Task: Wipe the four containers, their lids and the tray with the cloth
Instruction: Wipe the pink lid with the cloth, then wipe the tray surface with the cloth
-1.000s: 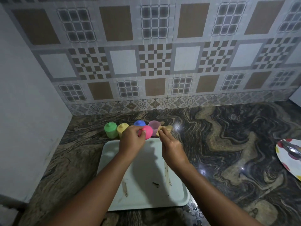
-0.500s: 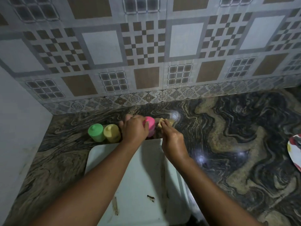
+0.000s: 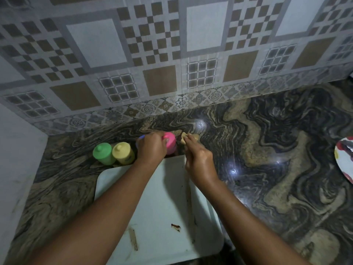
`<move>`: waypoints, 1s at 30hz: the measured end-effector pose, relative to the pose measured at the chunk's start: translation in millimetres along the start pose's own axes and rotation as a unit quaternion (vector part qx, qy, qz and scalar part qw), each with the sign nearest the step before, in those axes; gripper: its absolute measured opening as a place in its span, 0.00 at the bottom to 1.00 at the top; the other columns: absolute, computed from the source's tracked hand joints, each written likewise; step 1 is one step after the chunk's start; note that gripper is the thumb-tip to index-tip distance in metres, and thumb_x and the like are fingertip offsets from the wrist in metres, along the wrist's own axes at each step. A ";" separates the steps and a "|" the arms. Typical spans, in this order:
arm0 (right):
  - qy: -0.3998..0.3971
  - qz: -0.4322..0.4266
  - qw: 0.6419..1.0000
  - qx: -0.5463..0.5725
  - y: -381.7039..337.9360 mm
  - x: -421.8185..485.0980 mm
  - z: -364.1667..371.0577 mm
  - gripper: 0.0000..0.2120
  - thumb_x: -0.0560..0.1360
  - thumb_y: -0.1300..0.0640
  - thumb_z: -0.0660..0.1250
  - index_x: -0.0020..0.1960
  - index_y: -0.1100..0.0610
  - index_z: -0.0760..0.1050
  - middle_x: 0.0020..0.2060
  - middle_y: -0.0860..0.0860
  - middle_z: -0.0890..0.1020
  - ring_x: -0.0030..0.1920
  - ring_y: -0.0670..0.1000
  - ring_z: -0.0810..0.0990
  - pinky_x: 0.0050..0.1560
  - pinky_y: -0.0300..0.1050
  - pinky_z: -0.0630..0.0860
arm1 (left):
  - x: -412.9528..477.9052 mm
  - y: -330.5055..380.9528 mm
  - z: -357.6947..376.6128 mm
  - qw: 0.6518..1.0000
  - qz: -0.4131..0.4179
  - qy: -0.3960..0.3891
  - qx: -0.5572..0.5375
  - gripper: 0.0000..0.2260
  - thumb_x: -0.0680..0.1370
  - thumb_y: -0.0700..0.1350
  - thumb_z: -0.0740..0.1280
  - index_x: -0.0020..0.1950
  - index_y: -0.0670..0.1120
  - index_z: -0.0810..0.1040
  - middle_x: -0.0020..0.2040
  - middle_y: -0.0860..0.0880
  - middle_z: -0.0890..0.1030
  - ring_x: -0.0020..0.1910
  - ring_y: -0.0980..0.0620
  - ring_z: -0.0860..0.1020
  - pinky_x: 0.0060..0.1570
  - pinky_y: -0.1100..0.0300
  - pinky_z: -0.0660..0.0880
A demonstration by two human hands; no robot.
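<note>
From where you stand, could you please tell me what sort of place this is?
Probably a home kitchen counter: a swirled dark stone worktop meets a patterned tiled wall. A stained white tray lies on the worktop, and a plate sits at the right edge.

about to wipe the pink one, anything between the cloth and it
Nothing visible does. The right hand pinches the cloth just right of the pink container, which the left hand holds; only a narrow dark gap separates them.
</note>
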State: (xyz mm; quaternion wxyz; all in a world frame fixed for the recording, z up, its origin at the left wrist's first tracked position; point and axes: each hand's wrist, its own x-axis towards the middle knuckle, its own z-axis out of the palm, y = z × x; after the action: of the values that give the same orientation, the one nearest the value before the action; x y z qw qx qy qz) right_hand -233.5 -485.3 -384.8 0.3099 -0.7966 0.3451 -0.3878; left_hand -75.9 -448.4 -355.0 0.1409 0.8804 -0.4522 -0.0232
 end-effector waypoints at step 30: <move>-0.128 0.133 0.925 0.331 -134.4 -83.1 -89.3 0.12 0.84 0.65 0.62 0.59 0.53 0.81 0.42 0.56 0.88 0.39 0.53 0.88 0.31 0.48 0.83 | -174.5 -17.4 -131.3 0.924 0.061 0.056 -0.372 0.05 0.71 0.43 0.77 0.43 0.51 0.83 0.42 0.57 0.84 0.46 0.58 0.81 0.46 0.72 0.72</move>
State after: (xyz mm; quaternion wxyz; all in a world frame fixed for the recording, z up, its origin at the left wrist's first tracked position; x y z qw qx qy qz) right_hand -304.5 -363.2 -270.8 0.6461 -0.6381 0.2577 -0.3301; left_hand -143.0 -268.9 -248.8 0.4847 0.7352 -0.4551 -0.1322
